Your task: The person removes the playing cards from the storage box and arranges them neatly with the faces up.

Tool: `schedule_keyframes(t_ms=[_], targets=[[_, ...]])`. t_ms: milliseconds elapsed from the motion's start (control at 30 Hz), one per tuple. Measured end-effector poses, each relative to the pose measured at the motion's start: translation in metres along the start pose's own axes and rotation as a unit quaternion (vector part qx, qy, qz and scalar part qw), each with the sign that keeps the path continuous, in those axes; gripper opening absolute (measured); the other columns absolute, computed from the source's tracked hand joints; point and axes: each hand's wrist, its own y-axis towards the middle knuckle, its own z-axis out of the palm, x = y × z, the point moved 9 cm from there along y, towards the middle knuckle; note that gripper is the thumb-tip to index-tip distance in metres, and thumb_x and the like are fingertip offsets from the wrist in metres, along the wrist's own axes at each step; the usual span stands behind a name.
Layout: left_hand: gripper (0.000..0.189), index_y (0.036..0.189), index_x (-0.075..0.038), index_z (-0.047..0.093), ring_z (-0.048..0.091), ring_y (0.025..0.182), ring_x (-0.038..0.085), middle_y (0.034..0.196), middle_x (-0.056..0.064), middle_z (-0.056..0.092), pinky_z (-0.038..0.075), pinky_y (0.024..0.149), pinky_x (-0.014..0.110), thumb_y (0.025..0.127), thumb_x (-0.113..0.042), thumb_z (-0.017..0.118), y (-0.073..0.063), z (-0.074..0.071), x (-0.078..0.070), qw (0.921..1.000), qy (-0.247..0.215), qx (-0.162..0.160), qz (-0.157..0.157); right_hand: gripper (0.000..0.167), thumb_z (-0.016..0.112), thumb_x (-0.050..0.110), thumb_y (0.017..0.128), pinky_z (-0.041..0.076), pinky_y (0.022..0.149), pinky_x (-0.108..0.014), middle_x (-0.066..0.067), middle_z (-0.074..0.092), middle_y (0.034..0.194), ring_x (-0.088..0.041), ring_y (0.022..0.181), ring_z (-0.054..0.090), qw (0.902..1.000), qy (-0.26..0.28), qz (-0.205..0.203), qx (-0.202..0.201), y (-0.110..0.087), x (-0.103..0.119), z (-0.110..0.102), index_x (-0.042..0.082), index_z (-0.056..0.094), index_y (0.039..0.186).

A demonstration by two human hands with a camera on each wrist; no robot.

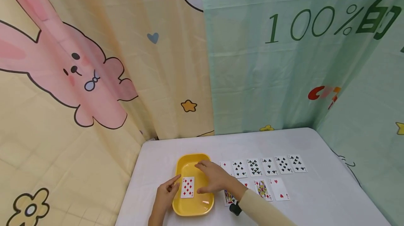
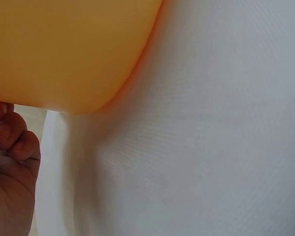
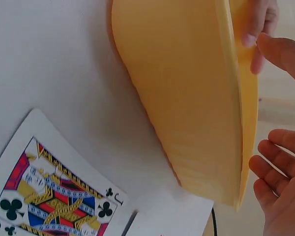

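Note:
A shallow yellow tray (image 1: 193,209) stands on the table, and a diamond playing card (image 1: 187,187) lies face up inside it. My left hand (image 1: 165,195) is at the tray's left rim, thumb and index finger reaching over the edge beside the card. In the left wrist view its other fingers (image 2: 12,135) curl loosely below the rim. My right hand (image 1: 216,178) hovers over the tray's right side, thumb and fingers spread, nothing between them. The right wrist view shows these fingers (image 3: 278,169) apart, near the tray's outer wall (image 3: 182,93).
Face-up cards lie right of the tray in two rows. The back row ends at a club card (image 1: 297,163); the front row includes a face card (image 1: 262,190) and a heart card (image 1: 279,189). My right forearm partly covers a jack of clubs (image 3: 59,191). Curtains (image 1: 176,78) hang behind the white table (image 1: 328,191).

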Motion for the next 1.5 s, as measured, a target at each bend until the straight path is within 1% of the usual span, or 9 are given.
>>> schedule_keyframes(t_ms=[167,333,433,600,733,833,1067,1300,1500], targets=[[0.032,0.128,-0.019,0.074,0.040,0.057,0.004,0.072,-0.001,0.046,0.035,0.049,0.019,0.097,-0.016,0.073,0.000,0.001,0.000,1.0000,-0.005,0.000,0.003,0.094,0.078,0.063,0.078,0.046,0.113,-0.041,-0.005,0.049,0.154,-0.022,0.139,0.051,0.9998,-0.002,-0.007,0.019,0.008,0.013,0.016,0.012,0.049,0.152],[0.031,0.128,-0.019,0.075,0.040,0.057,0.004,0.071,-0.002,0.046,0.036,0.049,0.019,0.097,-0.016,0.073,0.000,0.002,0.000,1.0000,-0.004,0.000,0.005,0.098,0.080,0.065,0.075,0.045,0.114,-0.039,-0.005,0.050,0.153,-0.023,0.137,0.052,0.9989,-0.014,0.012,0.043,0.013,0.016,0.031,0.012,0.049,0.151],[0.031,0.127,-0.019,0.075,0.040,0.057,0.005,0.071,-0.003,0.047,0.036,0.048,0.019,0.097,-0.016,0.073,0.000,0.001,0.000,1.0000,0.000,-0.004,0.001,0.102,0.080,0.070,0.072,0.044,0.115,-0.037,-0.004,0.052,0.151,-0.022,0.136,0.053,0.9974,-0.053,0.014,0.046,0.017,0.017,0.039,0.012,0.051,0.150],[0.030,0.126,-0.020,0.076,0.040,0.056,0.006,0.071,-0.002,0.048,0.035,0.047,0.019,0.096,-0.015,0.074,0.000,-0.003,0.000,0.9999,-0.003,-0.016,0.001,0.111,0.072,0.085,0.068,0.040,0.118,-0.034,-0.003,0.053,0.152,-0.020,0.139,0.051,0.9895,-0.128,0.019,0.065,0.026,0.019,0.056,0.012,0.051,0.150],[0.031,0.127,-0.018,0.075,0.039,0.055,0.004,0.071,-0.001,0.047,0.035,0.047,0.020,0.096,-0.016,0.073,-0.001,0.000,0.000,0.9999,-0.010,-0.004,0.005,0.113,0.069,0.090,0.065,0.039,0.118,-0.035,0.000,0.052,0.152,-0.020,0.140,0.050,0.9825,-0.159,0.035,0.090,0.029,0.018,0.066,0.016,0.051,0.148],[0.031,0.127,-0.018,0.075,0.039,0.054,0.003,0.071,-0.002,0.048,0.035,0.047,0.019,0.096,-0.016,0.074,-0.001,0.001,0.001,0.9999,-0.010,-0.004,0.007,0.106,0.071,0.088,0.066,0.040,0.118,-0.035,0.001,0.052,0.150,-0.019,0.138,0.051,0.9801,-0.169,0.038,0.096,0.030,0.020,0.068,0.018,0.055,0.145],[0.030,0.125,-0.019,0.076,0.040,0.055,0.005,0.070,-0.003,0.048,0.035,0.046,0.020,0.096,-0.015,0.074,-0.001,-0.001,-0.001,0.9997,-0.002,-0.024,0.011,0.089,0.074,0.079,0.071,0.043,0.114,-0.032,0.002,0.057,0.142,-0.018,0.128,0.055,0.9813,-0.171,0.040,0.079,0.033,0.021,0.066,0.020,0.063,0.136],[0.031,0.127,-0.023,0.075,0.042,0.058,0.007,0.072,-0.002,0.049,0.037,0.048,0.020,0.097,-0.017,0.072,0.000,0.001,0.006,0.9997,-0.006,-0.009,-0.023,0.084,0.078,0.073,0.070,0.042,0.114,-0.034,0.004,0.060,0.137,-0.018,0.126,0.056,0.9833,-0.160,0.040,0.076,0.032,0.022,0.065,0.022,0.063,0.135],[0.031,0.126,-0.021,0.076,0.042,0.058,0.006,0.072,-0.003,0.049,0.037,0.049,0.020,0.096,-0.013,0.073,0.000,-0.001,0.003,0.9998,-0.004,-0.016,-0.012,0.081,0.082,0.068,0.069,0.045,0.110,-0.033,0.004,0.061,0.130,-0.017,0.119,0.056,0.9891,-0.137,0.019,0.050,0.027,0.026,0.055,0.023,0.063,0.134]])
